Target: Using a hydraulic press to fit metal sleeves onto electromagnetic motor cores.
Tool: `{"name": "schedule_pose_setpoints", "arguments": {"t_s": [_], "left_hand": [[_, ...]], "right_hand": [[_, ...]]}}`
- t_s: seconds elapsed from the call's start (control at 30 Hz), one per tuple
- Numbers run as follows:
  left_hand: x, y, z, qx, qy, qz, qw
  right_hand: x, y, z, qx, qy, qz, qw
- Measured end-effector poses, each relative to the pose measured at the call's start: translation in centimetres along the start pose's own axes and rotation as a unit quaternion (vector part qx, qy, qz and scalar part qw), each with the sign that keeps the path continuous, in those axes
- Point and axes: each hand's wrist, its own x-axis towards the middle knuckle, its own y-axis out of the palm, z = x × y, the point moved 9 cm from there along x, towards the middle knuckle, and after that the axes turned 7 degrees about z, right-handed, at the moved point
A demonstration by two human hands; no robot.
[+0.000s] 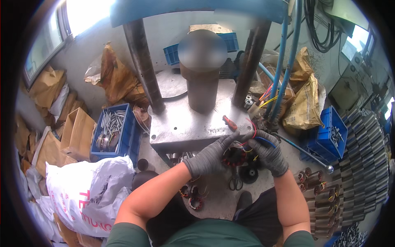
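Note:
Both my hands wear grey knit gloves. My left hand [212,155] holds a round motor stator [235,156] with copper windings, just below the front edge of the steel press table [185,123]. My right hand [268,151] grips the same stator from the right, pinching its red, blue and yellow wires [253,132]. A red-handled screwdriver [229,122] lies on the press table just above my hands. Scissors [235,182] and a black round part [249,174] lie below the stator.
A grey press ram [202,88] stands between two dark columns. A blue crate of metal pins [113,129] sits left, another blue crate [331,133] right. More stators [193,197] lie by my left forearm. A white sack [88,191] and cardboard lie left; stacked metal parts [366,156] fill the right.

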Motion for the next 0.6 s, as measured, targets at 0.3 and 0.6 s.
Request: {"name": "schedule_pose_setpoints", "arguments": {"t_s": [0.3,0.6], "left_hand": [[-0.5,-2.7,-1.9,-0.05,0.021,-0.164,0.985],[-0.4,-3.8,1.9,-0.441,0.065,-0.261,0.857]], "right_hand": [[1.0,-5.2,-0.6,0.205,0.032,-0.167,0.964],[0.5,2.6,-4.1,0.445,0.151,-0.076,0.879]]}}
